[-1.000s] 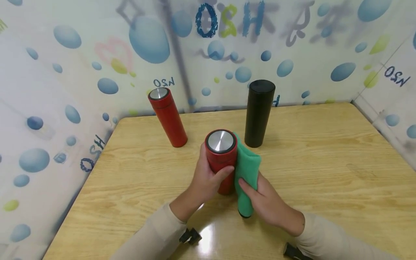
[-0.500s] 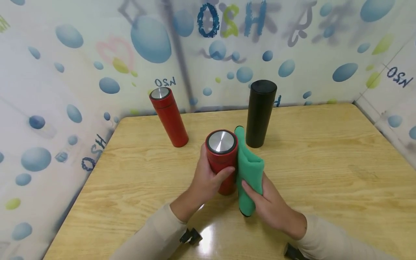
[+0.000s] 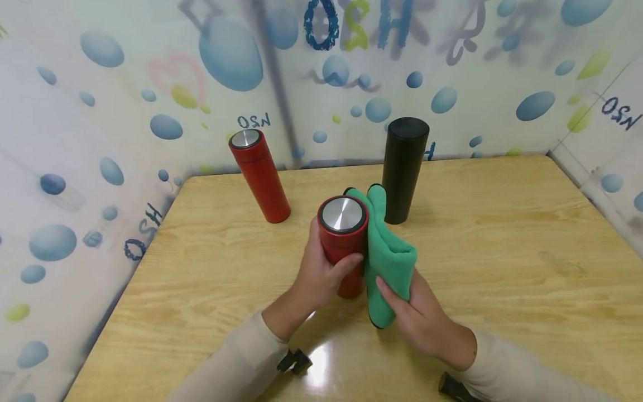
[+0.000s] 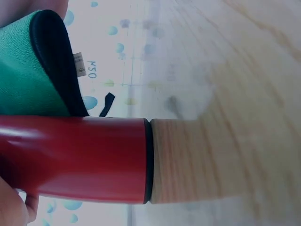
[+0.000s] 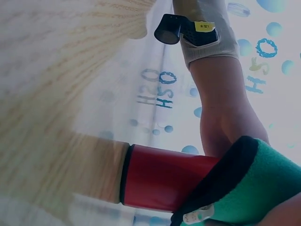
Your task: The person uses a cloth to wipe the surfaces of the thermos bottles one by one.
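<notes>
My left hand (image 3: 318, 273) grips a red thermos bottle (image 3: 344, 245) with a silver lid, its thumb across the front. The bottle stands upright, and its black-edged base (image 4: 149, 160) is right at the tabletop in the left wrist view. A folded green cloth (image 3: 389, 265) with black edging is in my right hand (image 3: 427, 318), thumb on the near side. The cloth lies along the right side of the bottle, and its upper end reaches behind the lid. A small white label (image 5: 198, 214) hangs from the cloth's edge. My right fingers are mostly hidden behind the cloth.
Another red thermos bottle (image 3: 261, 178) stands at the back left of the wooden table (image 3: 502, 251). A black bottle (image 3: 404, 173) is at the back right, just beyond the cloth. A patterned wall (image 3: 321, 106) borders the table's far edge.
My right hand has shifted slightly right with the cloth. The cloth's top has spread upward, and two folded ends now show behind the bottle. My left hand keeps its hold.
</notes>
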Motion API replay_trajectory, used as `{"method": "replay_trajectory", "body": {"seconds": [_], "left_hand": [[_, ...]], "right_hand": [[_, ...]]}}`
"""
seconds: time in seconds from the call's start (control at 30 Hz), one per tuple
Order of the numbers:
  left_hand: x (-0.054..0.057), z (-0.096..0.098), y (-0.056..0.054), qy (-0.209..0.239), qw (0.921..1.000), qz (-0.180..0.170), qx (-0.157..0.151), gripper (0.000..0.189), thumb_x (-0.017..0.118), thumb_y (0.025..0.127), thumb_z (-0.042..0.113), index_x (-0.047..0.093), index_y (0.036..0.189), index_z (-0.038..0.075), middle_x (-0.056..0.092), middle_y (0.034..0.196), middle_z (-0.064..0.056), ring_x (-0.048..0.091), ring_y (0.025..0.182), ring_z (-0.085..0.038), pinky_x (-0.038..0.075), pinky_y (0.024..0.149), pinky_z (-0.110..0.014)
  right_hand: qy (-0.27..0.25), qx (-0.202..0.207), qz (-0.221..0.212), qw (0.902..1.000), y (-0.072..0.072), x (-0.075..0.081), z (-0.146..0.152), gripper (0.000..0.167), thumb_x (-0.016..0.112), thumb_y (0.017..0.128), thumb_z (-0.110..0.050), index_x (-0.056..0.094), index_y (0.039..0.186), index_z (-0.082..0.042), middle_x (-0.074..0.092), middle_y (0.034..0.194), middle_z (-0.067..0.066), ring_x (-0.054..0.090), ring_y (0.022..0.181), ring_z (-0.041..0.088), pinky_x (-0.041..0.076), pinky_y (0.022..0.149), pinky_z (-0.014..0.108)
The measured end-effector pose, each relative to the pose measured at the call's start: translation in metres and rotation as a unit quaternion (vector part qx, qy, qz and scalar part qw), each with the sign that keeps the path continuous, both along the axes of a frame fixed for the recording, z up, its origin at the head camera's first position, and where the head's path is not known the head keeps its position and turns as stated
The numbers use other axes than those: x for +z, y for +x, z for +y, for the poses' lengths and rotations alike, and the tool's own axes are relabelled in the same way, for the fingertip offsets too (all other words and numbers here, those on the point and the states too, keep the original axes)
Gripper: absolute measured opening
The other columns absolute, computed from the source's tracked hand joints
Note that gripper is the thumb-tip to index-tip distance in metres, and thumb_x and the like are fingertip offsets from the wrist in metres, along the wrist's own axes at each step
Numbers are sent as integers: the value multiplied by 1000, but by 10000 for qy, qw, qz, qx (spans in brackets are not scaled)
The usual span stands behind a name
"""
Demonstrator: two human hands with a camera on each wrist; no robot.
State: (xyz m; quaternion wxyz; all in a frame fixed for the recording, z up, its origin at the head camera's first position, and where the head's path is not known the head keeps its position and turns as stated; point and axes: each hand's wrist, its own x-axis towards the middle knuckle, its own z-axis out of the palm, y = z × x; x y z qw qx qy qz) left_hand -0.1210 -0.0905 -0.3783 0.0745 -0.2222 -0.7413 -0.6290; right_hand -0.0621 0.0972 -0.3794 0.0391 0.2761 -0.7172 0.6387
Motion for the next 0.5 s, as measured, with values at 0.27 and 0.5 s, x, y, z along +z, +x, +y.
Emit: {"method": "replay_trajectory", "body": {"seconds": [0.27, 0.5], "left_hand": [[-2, 2, 1, -24, 10000, -32, 54, 90, 70, 84, 62, 27, 149, 17, 49, 143, -1, 48, 132, -19, 50, 106, -39], [-2, 2, -1, -27, 9999, 110, 76, 91, 68, 84, 64, 27, 149, 16, 50, 142, -3, 49, 131, -20, 49, 107, -39]], "right_hand": [[413, 151, -945, 9946, -5, -5, 0, 58, 42, 107, -12, 16, 159, -7, 32, 160, 11, 35, 145, 25, 36, 113, 22], [493, 281, -1259, 9904, -10, -5, -2, 61, 40, 108, -16, 10, 160, -6, 23, 165, 10, 23, 150, 30, 26, 117, 55]]}}
